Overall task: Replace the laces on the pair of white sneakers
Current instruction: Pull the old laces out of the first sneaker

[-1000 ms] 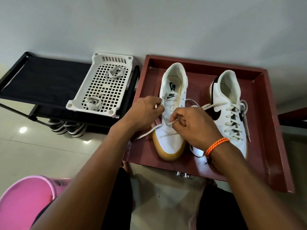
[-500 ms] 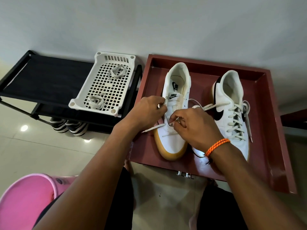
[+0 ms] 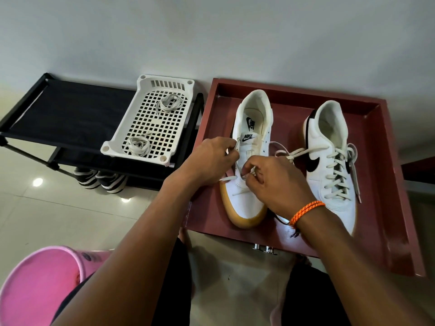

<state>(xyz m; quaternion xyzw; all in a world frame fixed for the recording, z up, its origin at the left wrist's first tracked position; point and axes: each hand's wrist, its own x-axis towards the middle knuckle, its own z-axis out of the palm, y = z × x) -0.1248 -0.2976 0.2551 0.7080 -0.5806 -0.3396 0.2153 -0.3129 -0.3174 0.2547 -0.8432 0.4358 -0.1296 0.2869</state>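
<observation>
At frame centre, left hand and right hand pinch the lace over the left sneaker; best pull each crossing evenly snug, lace kept flat.

Two white sneakers lie side by side, toes nearest: left sneaker half-laced with a cream lace, right sneaker fully laced

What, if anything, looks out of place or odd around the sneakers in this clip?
Nothing looks damaged or spilled. The laced right-hand sneaker has loose lace ends trailing onto the red tray. Both hands, left and right, pinch the lace on the left-hand sneaker. Two coiled laces lie in the white basket.
</observation>
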